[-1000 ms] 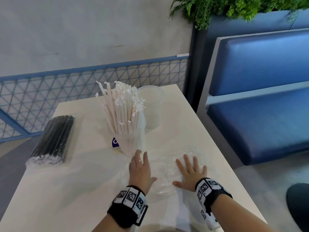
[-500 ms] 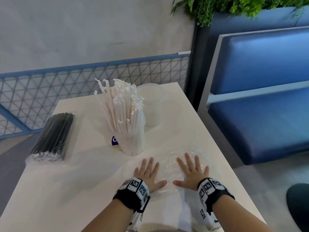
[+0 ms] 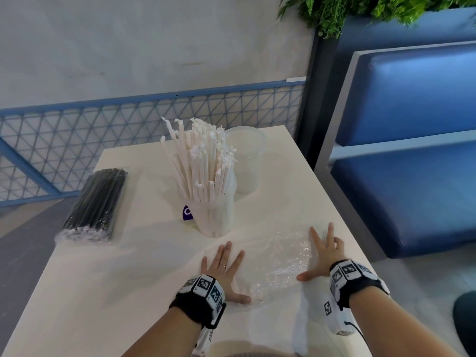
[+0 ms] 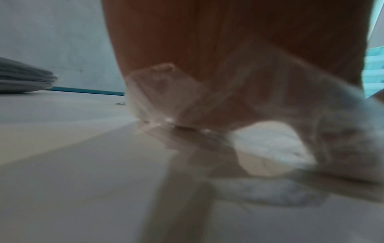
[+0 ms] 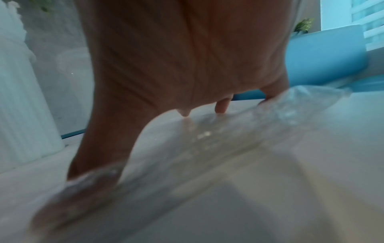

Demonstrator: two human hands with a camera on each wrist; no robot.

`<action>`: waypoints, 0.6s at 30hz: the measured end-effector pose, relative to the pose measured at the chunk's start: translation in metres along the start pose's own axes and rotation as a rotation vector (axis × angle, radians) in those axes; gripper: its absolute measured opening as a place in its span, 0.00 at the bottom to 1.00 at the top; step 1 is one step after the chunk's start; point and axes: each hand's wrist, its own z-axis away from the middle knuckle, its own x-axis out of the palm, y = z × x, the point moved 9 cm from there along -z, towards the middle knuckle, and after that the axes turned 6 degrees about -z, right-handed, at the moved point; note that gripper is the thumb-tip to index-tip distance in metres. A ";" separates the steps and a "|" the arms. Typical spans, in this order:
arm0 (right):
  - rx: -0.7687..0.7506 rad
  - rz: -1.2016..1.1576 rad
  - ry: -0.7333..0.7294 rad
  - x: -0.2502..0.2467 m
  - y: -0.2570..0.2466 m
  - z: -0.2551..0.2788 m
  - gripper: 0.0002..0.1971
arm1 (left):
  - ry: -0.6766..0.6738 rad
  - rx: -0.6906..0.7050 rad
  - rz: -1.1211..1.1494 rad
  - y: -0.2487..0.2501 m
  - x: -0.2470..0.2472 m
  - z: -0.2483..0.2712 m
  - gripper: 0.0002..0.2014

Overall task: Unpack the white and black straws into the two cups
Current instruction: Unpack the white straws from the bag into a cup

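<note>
Since a second ago: your left hand (image 3: pixel 224 269) has drawn back from the cup of white straws (image 3: pixel 206 161); both hands, right hand (image 3: pixel 325 256) too, lie flat-fingered on the empty wrapper (image 3: pixel 279 256). Black straws (image 3: pixel 96 199), still packed, worktop (image 3: pixel 103 292) left. Press outward evenly; clear it aside.

We face a plain grey wall (image 3: pixel 128 42) that fills the far side of the room. Along its foot runs a blue railing (image 3: pixel 154 119) of triangular mesh. To our right stands a blue padded bench (image 3: pixel 412 150) with a grey frame, its backrest upright and its seat below. Green fern-like foliage (image 3: pixel 360 11) spills over a blue planter box behind the bench. The pale cream surface (image 3: pixel 103 292) meets grey floor (image 3: pixel 18 240) on the left. The light is soft and even.
</note>
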 end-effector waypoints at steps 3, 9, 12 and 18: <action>-0.023 0.014 0.022 -0.004 0.001 -0.001 0.69 | 0.013 0.003 -0.009 -0.002 -0.002 0.003 0.56; 0.000 -0.008 0.024 -0.001 -0.004 0.000 0.69 | 0.096 0.050 -0.090 0.000 -0.027 0.015 0.51; -0.024 0.002 0.087 -0.014 -0.027 0.015 0.66 | 0.525 0.129 0.221 -0.006 -0.087 0.051 0.32; -0.404 -0.404 0.272 -0.084 -0.124 0.054 0.60 | 1.265 -0.131 0.802 -0.106 -0.155 0.135 0.32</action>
